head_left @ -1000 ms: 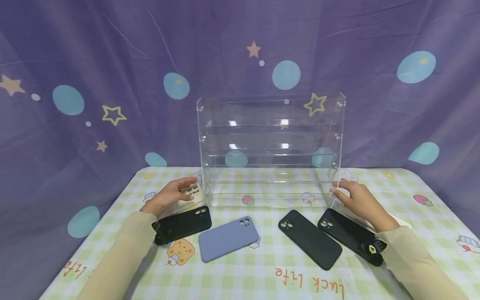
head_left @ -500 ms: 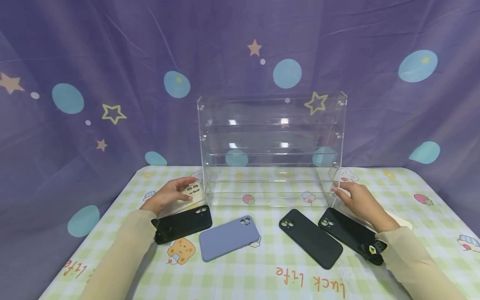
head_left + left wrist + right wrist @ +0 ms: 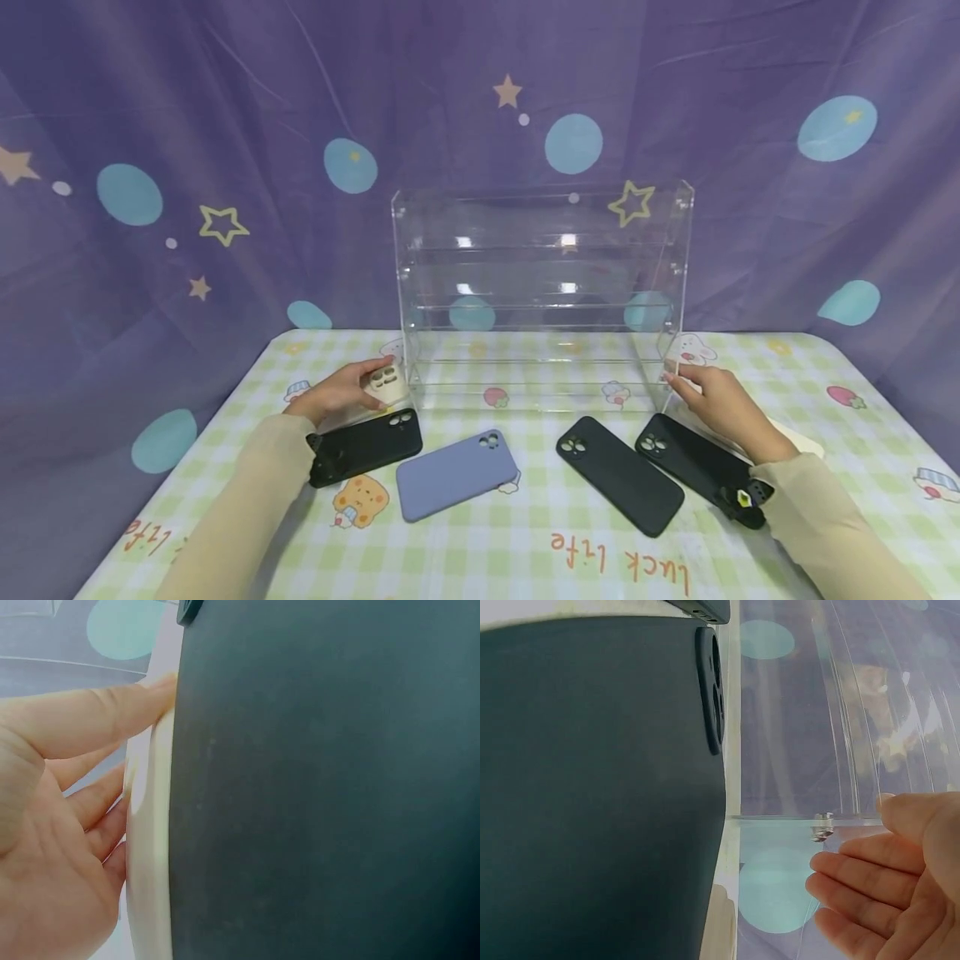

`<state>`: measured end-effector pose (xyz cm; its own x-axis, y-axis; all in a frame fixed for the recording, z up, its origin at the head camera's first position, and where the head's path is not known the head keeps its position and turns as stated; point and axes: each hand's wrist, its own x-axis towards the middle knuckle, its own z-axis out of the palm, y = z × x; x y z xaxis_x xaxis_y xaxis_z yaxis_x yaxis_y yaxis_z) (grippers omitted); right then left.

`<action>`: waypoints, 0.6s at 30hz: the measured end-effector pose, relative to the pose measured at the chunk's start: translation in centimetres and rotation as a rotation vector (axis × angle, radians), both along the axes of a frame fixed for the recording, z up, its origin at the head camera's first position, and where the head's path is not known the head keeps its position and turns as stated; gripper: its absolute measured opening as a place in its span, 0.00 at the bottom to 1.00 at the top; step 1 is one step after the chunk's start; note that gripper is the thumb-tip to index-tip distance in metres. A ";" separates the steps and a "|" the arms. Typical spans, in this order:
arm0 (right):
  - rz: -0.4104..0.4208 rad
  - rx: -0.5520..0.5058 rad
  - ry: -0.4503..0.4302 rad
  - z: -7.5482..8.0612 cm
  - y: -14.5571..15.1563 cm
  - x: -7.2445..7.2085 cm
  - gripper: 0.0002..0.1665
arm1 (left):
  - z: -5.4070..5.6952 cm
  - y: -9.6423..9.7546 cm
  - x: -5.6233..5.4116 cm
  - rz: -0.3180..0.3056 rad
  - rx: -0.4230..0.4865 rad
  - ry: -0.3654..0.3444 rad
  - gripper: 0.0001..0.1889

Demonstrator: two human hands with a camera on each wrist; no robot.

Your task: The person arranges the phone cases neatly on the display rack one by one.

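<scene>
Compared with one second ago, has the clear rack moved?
No: in the head view, the clear rack has not shifted against the printed tablecloth.

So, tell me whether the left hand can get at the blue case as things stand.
Probably yes, once the left hand frees its grip from the cream case. Nothing covers the blue case, and the black case between them lies low, likely easy to pass over.

The surface [image 3: 540, 467], under green-and-white checked cloth [image 3: 420, 571] printed with cartoons, carries a clear plastic tiered rack [image 3: 543, 362] between the left hand [image 3: 335, 393] and right hand [image 3: 726, 410]. At the left hand lies a cream rectangular phone case [image 3: 395, 385]; nearer, a black rectangular phone case [image 3: 367, 450], then a lavender-blue rectangular phone case [image 3: 453, 479]. Nearer than the right hand lie two dark rectangular phone cases [image 3: 618, 475].
</scene>
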<state>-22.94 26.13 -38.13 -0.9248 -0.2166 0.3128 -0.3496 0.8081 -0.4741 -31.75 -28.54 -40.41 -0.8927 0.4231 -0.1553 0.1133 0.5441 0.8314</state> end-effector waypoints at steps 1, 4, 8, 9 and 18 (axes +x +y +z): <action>0.002 -0.002 -0.005 0.0 0.0 0.0 0.16 | 0.0 0.0 0.1 0.003 -0.009 0.000 0.46; 0.002 -0.009 -0.012 -0.1 0.0 0.0 0.15 | 0.0 0.1 0.2 -0.006 -0.029 0.025 0.46; 0.002 -0.008 -0.026 -0.3 0.0 0.0 0.15 | 0.2 0.4 0.2 0.007 -0.091 0.065 0.47; 0.003 -0.007 -0.028 -0.3 0.0 -0.1 0.15 | 0.2 0.4 0.2 0.010 -0.124 0.087 0.48; 0.000 -0.009 -0.010 -0.2 -0.1 0.0 0.15 | 2.0 0.5 -0.2 -0.033 -0.341 0.285 0.48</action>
<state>-22.96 26.03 -38.34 -0.9280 -0.2135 0.3052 -0.3444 0.8038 -0.4850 -32.00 -28.03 -38.40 -0.9067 0.4197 -0.0407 0.3341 0.7740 0.5379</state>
